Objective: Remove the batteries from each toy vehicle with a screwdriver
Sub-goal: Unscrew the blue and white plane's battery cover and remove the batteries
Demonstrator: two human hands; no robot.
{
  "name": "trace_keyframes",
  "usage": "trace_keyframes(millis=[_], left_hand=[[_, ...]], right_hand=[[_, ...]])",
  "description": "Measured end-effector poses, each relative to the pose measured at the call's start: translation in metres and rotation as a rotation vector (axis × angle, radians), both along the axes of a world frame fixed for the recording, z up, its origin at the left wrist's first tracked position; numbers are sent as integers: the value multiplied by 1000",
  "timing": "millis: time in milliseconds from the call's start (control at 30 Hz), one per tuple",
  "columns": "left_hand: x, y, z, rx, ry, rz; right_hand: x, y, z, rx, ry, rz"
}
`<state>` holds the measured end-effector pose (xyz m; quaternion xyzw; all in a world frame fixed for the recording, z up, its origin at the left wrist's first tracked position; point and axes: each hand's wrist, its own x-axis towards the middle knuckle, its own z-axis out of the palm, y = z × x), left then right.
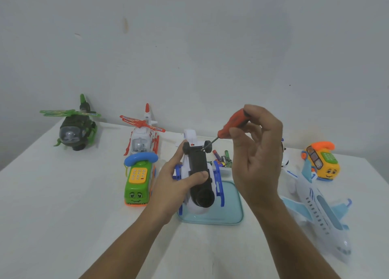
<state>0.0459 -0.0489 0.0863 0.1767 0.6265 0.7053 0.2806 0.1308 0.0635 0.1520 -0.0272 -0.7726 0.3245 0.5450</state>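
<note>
- The blue-and-white helicopter (196, 160) is belly up in the middle of the table (63, 194), lifted over a teal tray (230, 211), with its nose toward me and its tail toward the wall.
- My left hand (176, 181) grips it from the left. The thumb is pressed across the black underside and the fingers are curled round the far side of the body.
- My right hand (256, 152) is raised above and to the right of it, palm turned left. Thumb and fingertips pinch the red handle of the screwdriver (231, 127), and the other fingers are loosely bent.
- The screwdriver slants down to the left, and its tip touches the black belly beside the far wheels.
- Batteries (223, 158) lie in a heap just beyond the helicopter, between my hands.
- A green bus (137, 184) stands just left of my left hand, with a red helicopter (143, 137) right behind it. A green helicopter (75, 131) sits well apart at the far left corner.
- A plane (320, 207) lies just right of my right forearm, and a yellow phone (324, 162) sits farther off to the right.
- The table's left edge runs from the green helicopter toward me, and its far edge meets the wall.
- Bare tabletop shows at near left, and also between my forearms.
</note>
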Motion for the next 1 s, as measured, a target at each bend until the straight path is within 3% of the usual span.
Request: trace_keyframes(millis=[1000], left_hand=[[9, -3, 11, 26, 15, -7]], right_hand=[[2, 3, 1, 140, 48, -13]])
